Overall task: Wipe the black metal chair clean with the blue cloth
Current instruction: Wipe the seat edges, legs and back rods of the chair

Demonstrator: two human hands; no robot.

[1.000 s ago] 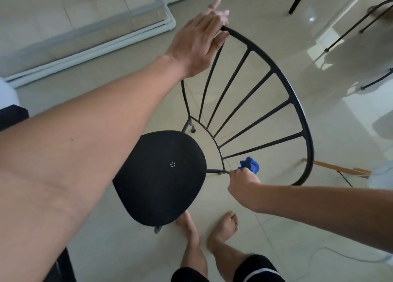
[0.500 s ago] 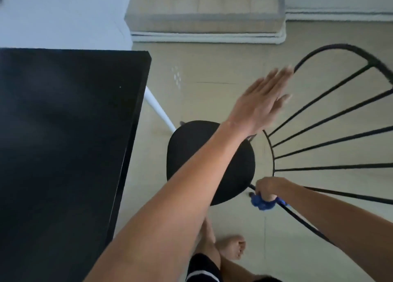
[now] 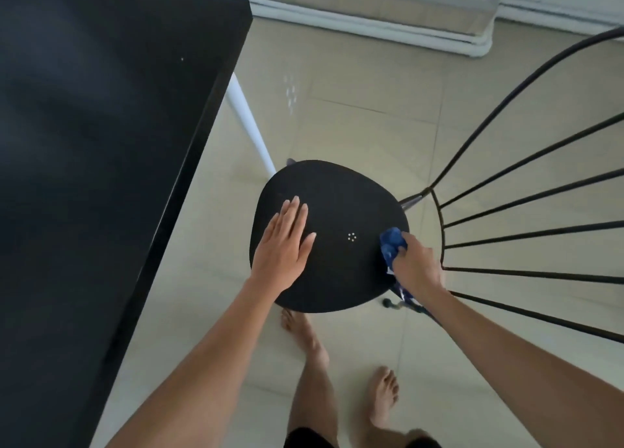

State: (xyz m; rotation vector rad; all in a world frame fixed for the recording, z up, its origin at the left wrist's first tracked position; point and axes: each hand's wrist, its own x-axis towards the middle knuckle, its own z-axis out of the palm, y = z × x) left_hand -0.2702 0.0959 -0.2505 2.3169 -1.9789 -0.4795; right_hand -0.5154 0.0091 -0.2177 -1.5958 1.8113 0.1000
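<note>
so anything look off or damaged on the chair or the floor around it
Nothing stands out. The black metal chair stands upright with its fan of thin back rods unbent. The left hand lies flat on the seat while the right hand presses the crumpled blue cloth at the seat's edge. The beige tiled floor shows no spill.

No words, labels, brand names, numbers or signs can be read anywhere in the view. The only mark is a small ring of pale dots on the seat of the black chair (image 3: pixel 332 234), which forms no letter or figure.
</note>
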